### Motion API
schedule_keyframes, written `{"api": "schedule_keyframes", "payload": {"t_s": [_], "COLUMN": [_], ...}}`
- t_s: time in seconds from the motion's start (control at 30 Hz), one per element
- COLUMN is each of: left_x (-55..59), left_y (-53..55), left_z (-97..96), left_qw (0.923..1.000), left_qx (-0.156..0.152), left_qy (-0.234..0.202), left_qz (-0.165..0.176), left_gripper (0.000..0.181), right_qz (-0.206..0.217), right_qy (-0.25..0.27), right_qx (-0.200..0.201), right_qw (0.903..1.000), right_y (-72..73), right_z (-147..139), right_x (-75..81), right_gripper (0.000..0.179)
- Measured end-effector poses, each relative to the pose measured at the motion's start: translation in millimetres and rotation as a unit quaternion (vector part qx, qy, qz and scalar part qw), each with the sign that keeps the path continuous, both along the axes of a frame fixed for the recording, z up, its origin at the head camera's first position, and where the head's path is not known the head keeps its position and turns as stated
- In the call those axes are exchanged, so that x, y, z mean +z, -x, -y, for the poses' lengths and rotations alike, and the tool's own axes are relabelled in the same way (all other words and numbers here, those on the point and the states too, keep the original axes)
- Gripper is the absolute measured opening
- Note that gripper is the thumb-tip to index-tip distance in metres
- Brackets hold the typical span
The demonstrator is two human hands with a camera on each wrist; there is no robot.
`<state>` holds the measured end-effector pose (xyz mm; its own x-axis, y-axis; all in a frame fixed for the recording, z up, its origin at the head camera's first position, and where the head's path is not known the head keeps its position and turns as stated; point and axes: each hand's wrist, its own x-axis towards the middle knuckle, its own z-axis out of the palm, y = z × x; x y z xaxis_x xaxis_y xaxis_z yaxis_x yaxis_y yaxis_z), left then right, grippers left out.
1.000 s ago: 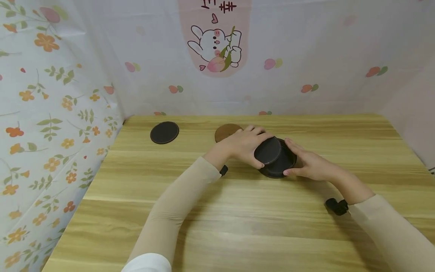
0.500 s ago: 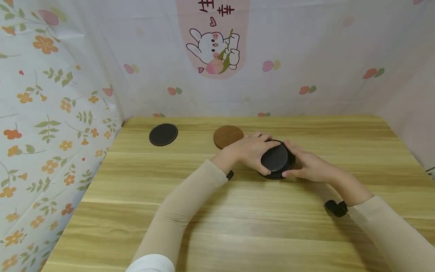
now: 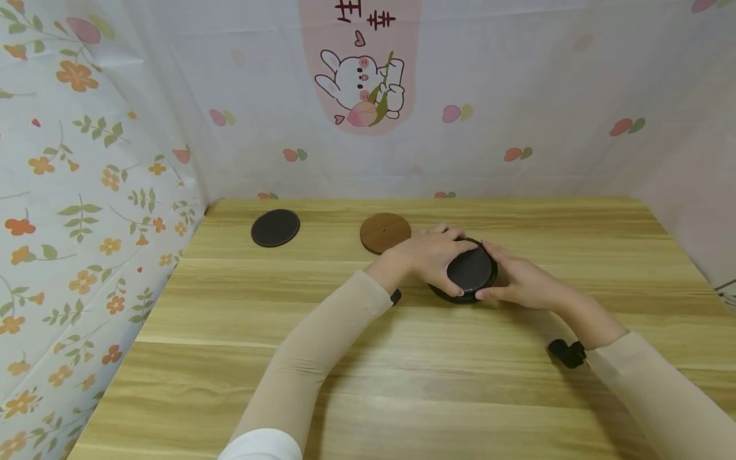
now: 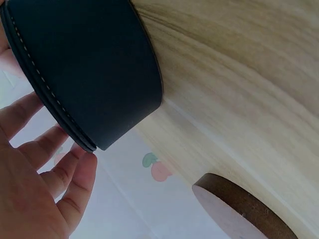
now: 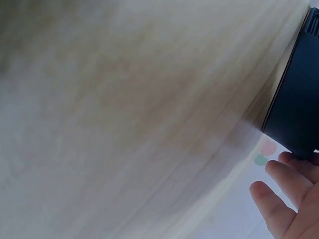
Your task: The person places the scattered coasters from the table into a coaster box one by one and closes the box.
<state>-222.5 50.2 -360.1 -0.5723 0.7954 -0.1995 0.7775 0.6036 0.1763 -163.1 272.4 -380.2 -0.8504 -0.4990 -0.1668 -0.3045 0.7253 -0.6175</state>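
Observation:
A black round leather coaster (image 3: 470, 268) with pale stitching lies over the top of a black round coaster holder (image 4: 94, 74). Thumb and fingers of my left hand (image 3: 430, 257) span the coaster's edge from the left. In the left wrist view, those fingertips (image 4: 85, 167) are right at the stitched upper rim. My right hand (image 3: 520, 281) grips the holder's right side between thumb and fingers. The right wrist view shows only part of the holder, with stacked dark edges (image 5: 313, 24) in a side opening.
Left of the holder, a brown wooden disc (image 3: 385, 232) lies on the wood-grain table (image 3: 402, 383). Another black coaster (image 3: 275, 227) lies at the table's back left. A printed curtain (image 3: 489, 83) hangs behind the table's far edge.
My left hand has moved right and downward with the coaster, which now covers the holder's top. More of the brown disc shows. My right hand stays at the holder.

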Motion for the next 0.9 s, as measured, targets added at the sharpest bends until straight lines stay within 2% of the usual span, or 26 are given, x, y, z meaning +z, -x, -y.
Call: {"api": "schedule_keyframes", "payload": {"t_s": [0.53,0.77,0.9], "left_x": [-5.8,-8.7,-9.5], "left_y": [1.0,-0.2,-0.8], "left_z": [-5.5,-2.4,1.0], "left_qw": [1.0000,0.9995,0.9995], "left_qx": [0.005,-0.001,0.001], "left_qy": [0.002,0.012,0.006], "left_qz": [-0.006,-0.029,-0.030], "left_gripper": [0.093,0.090,0.088], "right_qz": [0.004,0.008,0.012], "right_qy": [-0.017,-0.021,-0.020], "right_qx": [-0.008,-0.009,-0.010], "right_qw": [0.9998,0.9997,0.9997], "right_y": [-0.1,-1.3,-1.7], "right_z": [3.5,4.3,3.9], "right_x": [0.7,1.8,2.0], "right_gripper": [0.108,0.107,0.107]}}
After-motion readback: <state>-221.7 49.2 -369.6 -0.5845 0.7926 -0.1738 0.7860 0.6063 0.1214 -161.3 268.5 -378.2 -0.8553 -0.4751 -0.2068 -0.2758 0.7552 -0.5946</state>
